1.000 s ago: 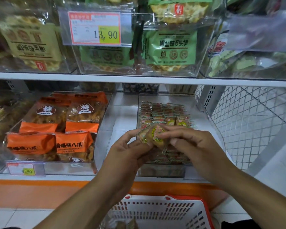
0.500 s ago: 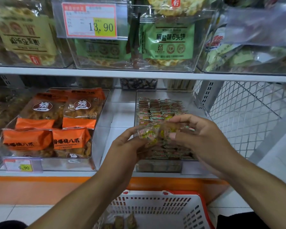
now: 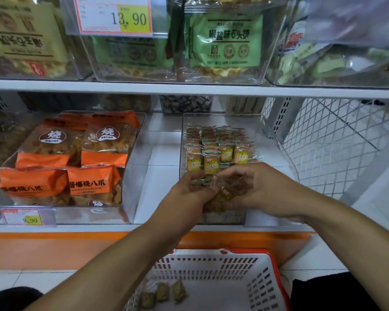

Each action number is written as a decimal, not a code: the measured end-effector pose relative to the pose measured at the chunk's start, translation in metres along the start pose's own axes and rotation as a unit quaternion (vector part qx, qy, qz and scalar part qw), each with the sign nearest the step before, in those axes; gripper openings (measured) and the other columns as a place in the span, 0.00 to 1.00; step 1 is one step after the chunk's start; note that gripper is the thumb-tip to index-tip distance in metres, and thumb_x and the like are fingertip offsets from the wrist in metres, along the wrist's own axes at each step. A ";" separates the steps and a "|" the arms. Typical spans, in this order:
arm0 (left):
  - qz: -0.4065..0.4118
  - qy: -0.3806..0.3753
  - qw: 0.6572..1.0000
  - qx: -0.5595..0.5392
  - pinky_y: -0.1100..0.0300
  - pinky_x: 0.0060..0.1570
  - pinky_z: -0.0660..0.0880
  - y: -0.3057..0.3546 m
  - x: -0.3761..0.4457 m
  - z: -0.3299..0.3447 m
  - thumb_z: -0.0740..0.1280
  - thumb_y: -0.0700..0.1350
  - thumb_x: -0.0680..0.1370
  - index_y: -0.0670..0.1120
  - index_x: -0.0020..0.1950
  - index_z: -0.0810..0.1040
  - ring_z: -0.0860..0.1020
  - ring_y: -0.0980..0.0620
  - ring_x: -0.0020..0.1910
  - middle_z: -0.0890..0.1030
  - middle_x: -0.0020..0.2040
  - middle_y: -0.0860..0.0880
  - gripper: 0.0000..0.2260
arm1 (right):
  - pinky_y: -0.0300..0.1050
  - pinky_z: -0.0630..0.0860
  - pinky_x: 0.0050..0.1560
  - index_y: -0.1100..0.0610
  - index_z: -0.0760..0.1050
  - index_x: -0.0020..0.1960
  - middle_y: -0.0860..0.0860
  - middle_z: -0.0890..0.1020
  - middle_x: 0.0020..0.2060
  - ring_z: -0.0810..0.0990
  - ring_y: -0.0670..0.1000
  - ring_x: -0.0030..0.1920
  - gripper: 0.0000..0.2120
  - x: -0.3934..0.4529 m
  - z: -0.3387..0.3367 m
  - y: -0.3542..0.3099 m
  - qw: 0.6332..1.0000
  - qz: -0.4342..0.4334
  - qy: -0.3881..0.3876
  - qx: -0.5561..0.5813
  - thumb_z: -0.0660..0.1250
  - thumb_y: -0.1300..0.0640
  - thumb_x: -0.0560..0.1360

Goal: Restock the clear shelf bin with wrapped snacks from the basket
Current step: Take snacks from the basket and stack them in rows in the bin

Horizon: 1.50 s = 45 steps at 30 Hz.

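I'm seeing my left hand (image 3: 184, 194) and right hand (image 3: 263, 189) meeting over the clear bin (image 3: 265, 131) at 12 o'clock, fingers curling and pinching a blurred clump of wrapped snacks (image 3: 222, 194). The basket (image 3: 245, 261) is sitting at 6 o'clock, holding three more.

The clear bin (image 3: 265, 131) sits on the shelf (image 3: 162, 158), right of the orange packets (image 3: 63, 162), above the basket (image 3: 276, 279).

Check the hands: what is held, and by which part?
Both the left hand and the right hand grip a bunch of wrapped snacks over the bin; blur hides the exact part.
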<state>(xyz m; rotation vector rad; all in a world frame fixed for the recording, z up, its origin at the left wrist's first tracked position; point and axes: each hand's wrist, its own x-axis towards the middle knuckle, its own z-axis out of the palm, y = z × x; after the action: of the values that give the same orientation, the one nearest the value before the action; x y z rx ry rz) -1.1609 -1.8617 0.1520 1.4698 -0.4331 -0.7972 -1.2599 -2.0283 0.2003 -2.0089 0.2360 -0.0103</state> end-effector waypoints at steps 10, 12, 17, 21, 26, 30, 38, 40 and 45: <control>0.108 -0.007 0.919 0.380 0.58 0.70 0.66 -0.009 0.016 0.015 0.66 0.52 0.82 0.55 0.80 0.60 0.64 0.53 0.75 0.65 0.77 0.56 0.28 | 0.39 0.69 0.51 0.47 0.75 0.57 0.50 0.76 0.60 0.75 0.50 0.58 0.22 0.077 -0.032 0.044 0.953 0.092 0.172 -0.232 0.79 0.62 0.69; 0.104 -0.014 0.903 0.418 0.50 0.77 0.61 -0.011 0.022 0.019 0.64 0.52 0.82 0.55 0.80 0.58 0.58 0.49 0.79 0.61 0.80 0.53 0.28 | 0.40 0.69 0.49 0.47 0.74 0.56 0.51 0.77 0.62 0.76 0.51 0.60 0.22 0.087 -0.031 0.050 0.950 0.092 0.187 -0.232 0.78 0.64 0.70; 0.062 -0.021 0.873 0.484 0.46 0.81 0.50 -0.015 0.039 0.023 0.63 0.56 0.83 0.53 0.83 0.50 0.44 0.46 0.83 0.48 0.84 0.49 0.33 | 0.38 0.69 0.54 0.52 0.75 0.67 0.53 0.75 0.65 0.76 0.54 0.62 0.27 0.096 -0.026 0.062 0.943 0.091 0.207 -0.245 0.78 0.62 0.71; 0.065 -0.017 0.848 0.525 0.44 0.81 0.47 -0.017 0.047 0.027 0.60 0.62 0.82 0.51 0.83 0.50 0.42 0.46 0.82 0.48 0.84 0.49 0.34 | 0.41 0.71 0.53 0.50 0.76 0.66 0.53 0.75 0.64 0.78 0.55 0.57 0.24 0.099 -0.026 0.062 0.943 0.074 0.221 -0.238 0.77 0.61 0.72; 0.053 -0.028 0.805 0.590 0.40 0.80 0.43 -0.020 0.053 0.031 0.54 0.68 0.81 0.50 0.83 0.51 0.40 0.44 0.82 0.49 0.84 0.49 0.36 | 0.38 0.73 0.43 0.51 0.78 0.66 0.55 0.75 0.66 0.80 0.50 0.44 0.19 0.101 -0.023 0.064 0.940 0.075 0.226 -0.243 0.72 0.63 0.77; 0.032 -0.035 0.793 0.608 0.40 0.79 0.41 -0.021 0.058 0.034 0.51 0.69 0.81 0.50 0.83 0.48 0.39 0.44 0.82 0.46 0.84 0.48 0.37 | 0.48 0.75 0.64 0.53 0.77 0.67 0.50 0.72 0.58 0.77 0.56 0.59 0.23 0.101 -0.020 0.066 0.939 0.054 0.223 -0.256 0.70 0.69 0.75; 0.034 -0.043 0.793 0.607 0.40 0.79 0.41 -0.024 0.059 0.034 0.50 0.70 0.80 0.52 0.84 0.48 0.40 0.43 0.82 0.46 0.84 0.47 0.37 | 0.48 0.75 0.66 0.55 0.76 0.68 0.51 0.72 0.58 0.76 0.56 0.60 0.31 0.100 -0.011 0.069 0.926 0.016 0.239 -0.291 0.66 0.78 0.70; 0.055 -0.032 0.799 0.598 0.41 0.80 0.44 -0.022 0.055 0.035 0.52 0.69 0.81 0.52 0.83 0.52 0.42 0.42 0.82 0.49 0.84 0.47 0.35 | 0.45 0.74 0.64 0.53 0.75 0.69 0.51 0.71 0.61 0.75 0.55 0.61 0.33 0.098 -0.010 0.067 0.924 0.022 0.238 -0.299 0.67 0.77 0.69; 0.204 0.057 0.807 0.552 0.47 0.70 0.67 -0.008 0.032 0.031 0.63 0.54 0.81 0.47 0.65 0.78 0.68 0.43 0.72 0.76 0.68 0.46 0.17 | 0.51 0.78 0.56 0.50 0.78 0.62 0.47 0.72 0.56 0.77 0.53 0.59 0.24 0.077 -0.008 0.044 0.898 -0.064 0.298 -0.318 0.66 0.72 0.71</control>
<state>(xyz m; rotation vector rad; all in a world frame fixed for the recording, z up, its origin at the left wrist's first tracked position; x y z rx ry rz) -1.1628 -1.9059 0.1405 2.3461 -1.2055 -0.0237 -1.1922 -2.0673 0.1572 -2.6283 0.5499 -0.7272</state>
